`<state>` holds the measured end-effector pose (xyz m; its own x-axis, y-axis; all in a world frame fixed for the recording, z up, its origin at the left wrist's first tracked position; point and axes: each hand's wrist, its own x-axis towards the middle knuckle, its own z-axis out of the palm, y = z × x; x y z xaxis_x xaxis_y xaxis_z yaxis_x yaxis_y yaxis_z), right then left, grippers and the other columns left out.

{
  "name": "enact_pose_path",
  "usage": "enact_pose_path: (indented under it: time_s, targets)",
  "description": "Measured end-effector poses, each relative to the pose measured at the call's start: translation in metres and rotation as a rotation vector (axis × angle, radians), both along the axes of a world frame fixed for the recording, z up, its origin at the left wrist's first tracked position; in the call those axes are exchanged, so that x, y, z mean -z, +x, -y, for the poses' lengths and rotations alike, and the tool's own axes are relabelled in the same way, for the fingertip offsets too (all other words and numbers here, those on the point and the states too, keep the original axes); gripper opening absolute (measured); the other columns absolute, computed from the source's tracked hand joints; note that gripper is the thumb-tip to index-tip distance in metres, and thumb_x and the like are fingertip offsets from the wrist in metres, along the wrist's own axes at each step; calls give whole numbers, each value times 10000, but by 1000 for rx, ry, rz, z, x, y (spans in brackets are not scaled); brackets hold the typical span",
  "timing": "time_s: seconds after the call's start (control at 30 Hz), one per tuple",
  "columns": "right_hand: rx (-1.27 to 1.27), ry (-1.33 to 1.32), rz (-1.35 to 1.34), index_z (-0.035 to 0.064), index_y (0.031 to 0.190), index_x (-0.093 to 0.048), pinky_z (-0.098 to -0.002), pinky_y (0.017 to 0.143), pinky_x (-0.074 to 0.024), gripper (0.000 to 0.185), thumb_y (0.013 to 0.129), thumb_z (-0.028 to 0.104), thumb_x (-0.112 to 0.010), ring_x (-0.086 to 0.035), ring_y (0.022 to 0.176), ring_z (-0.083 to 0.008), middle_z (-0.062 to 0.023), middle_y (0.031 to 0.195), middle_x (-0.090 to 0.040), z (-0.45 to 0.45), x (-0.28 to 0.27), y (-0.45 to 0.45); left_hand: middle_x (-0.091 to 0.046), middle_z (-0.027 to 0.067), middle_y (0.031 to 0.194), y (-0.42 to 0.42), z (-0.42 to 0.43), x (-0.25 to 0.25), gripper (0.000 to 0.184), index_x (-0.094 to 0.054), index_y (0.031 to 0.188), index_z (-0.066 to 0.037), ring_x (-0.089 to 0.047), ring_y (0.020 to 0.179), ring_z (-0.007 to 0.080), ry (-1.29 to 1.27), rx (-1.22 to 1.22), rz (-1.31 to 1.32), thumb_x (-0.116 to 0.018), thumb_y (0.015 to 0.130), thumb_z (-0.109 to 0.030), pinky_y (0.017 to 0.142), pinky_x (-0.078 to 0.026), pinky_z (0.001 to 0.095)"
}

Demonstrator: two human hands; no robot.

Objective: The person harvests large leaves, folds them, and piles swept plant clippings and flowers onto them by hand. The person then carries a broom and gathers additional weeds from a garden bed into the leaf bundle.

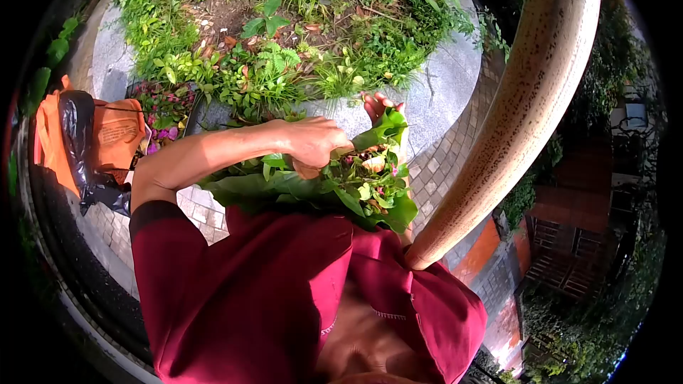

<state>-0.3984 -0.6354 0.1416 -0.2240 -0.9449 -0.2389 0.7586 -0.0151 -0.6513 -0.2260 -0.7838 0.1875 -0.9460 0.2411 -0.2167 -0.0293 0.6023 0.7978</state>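
Observation:
My left hand (316, 144) is closed in a fist at the near-left edge of a bundle of greenery. What its fingers hold, if anything, is hidden. My right hand (384, 105) shows only its fingertips, curled up behind the far edge of a large green leaf (390, 129); the palm is covered. This leaf cups a heap of cut leaves and small pink flowers (366, 183), with a few brown dry leaves among them. More broad dark-green leaves (274, 188) spread below my left forearm, against the front of my maroon shirt.
A round planting bed with a grey stone rim (449, 75) lies ahead. To the left are an orange bag (117, 128), a black plastic bag (80, 142) and magenta flowers (169, 117). A thick speckled pole (526, 99) slants up on the right. Brick paving (445, 163) surrounds the bed.

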Motion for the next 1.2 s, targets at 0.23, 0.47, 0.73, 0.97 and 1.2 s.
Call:
enact_pose_path:
  time_s: [0.23,0.47,0.73,0.97,1.2]
  targets:
    - [-258,74,-145,-105,1248,-536,-377,990,-442,570,936,371,-554,-573,1140,-282,-205,1251,-584,27,-13,25,-622,211,767,0,-11,18,502,-667,1063,-16,-604,720,357,10,-39,-200,-515,586,10,640,-461,451]
    - [-261,85,-459,-100,1278,-506,-402,1057,-380,527,984,334,-458,-532,1192,-307,-245,1318,-513,17,-24,69,-633,213,791,19,-38,8,164,-618,812,23,-642,708,363,-212,-11,-269,-592,684,-76,627,-499,474]
    - [-719,-129,-785,-6,1236,-569,-400,978,-414,373,942,223,-549,-572,1091,-320,-246,1158,-590,6,43,7,-572,213,887,38,-69,-5,417,-529,989,30,-537,958,419,-514,-43,-530,-645,673,-217,823,-335,554]
    - [-819,-157,-749,-6,1195,-583,-390,951,-424,377,903,233,-592,-580,1048,-300,-219,1115,-597,26,7,31,-538,253,1121,40,-17,-76,501,-543,1051,72,-484,1166,392,-118,293,-286,-674,666,-220,954,-354,550]
    - [-839,-177,-749,-7,1154,-596,-379,923,-433,384,864,242,-636,-587,1005,-280,-192,1071,-605,28,0,31,-696,43,833,139,109,-54,219,-695,880,25,-623,777,101,338,-973,-466,-618,885,-180,658,-471,269]
